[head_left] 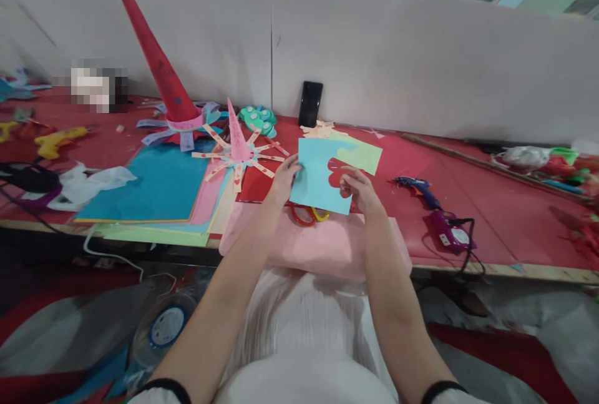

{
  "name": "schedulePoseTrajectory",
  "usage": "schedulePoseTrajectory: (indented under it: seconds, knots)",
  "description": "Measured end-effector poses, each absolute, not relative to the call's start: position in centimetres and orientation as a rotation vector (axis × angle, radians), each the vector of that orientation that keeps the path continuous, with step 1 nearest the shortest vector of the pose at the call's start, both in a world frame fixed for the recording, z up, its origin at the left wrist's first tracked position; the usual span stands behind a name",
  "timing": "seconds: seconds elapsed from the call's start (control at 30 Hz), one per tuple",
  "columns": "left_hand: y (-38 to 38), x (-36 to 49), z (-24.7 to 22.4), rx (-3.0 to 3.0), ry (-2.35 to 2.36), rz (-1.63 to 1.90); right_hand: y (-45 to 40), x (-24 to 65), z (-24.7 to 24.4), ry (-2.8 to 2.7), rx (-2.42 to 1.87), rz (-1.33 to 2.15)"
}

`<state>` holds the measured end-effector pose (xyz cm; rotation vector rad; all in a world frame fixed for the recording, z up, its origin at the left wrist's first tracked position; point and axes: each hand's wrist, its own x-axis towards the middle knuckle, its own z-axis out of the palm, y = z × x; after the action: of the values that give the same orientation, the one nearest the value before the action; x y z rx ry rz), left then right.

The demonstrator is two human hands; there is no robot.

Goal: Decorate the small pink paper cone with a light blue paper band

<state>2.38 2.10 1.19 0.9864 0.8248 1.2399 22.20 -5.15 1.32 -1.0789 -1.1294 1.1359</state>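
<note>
My left hand (284, 178) grips the left edge of a light blue paper sheet (312, 170), thumb and fingers closed on it. A rounded, scalloped notch is cut into the sheet's right side. At that notch my right hand (360, 188) has its fingers curled, pinching the sheet's right edge. Red and yellow handle loops, apparently scissors (304, 216), show below the sheet; their blades are hidden. Behind the sheet lies a pale green paper (365, 153). Under my wrists is a pink pad (299, 248) at the table's front edge.
Left stand a tall red paper cone (156, 54), a small pink cone (238, 135) with radiating strips, and stacked coloured sheets (145, 182). A phone (311, 104) leans on the partition. Right lie a blue glue gun (418, 190), a purple power socket (447, 232) and a long stick (486, 157).
</note>
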Motion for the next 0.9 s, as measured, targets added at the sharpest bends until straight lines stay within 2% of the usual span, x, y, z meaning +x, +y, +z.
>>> schedulePoseTrajectory:
  seconds: [0.17, 0.63, 0.9]
  knots:
    - [1.8, 2.3, 1.2, 1.014, 0.788, 1.231, -4.8, 21.9, 1.6, -0.995, -1.129, 1.127]
    - [0.9, 2.8, 2.5, 1.232, 0.722, 1.136, -5.2, 20.8, 1.7, -1.167, -1.269, 1.251]
    - [-1.0, 2.4, 3.2, 1.323, 0.851, 1.035, -4.1, 21.7, 0.8, -0.928, -1.172, 0.925]
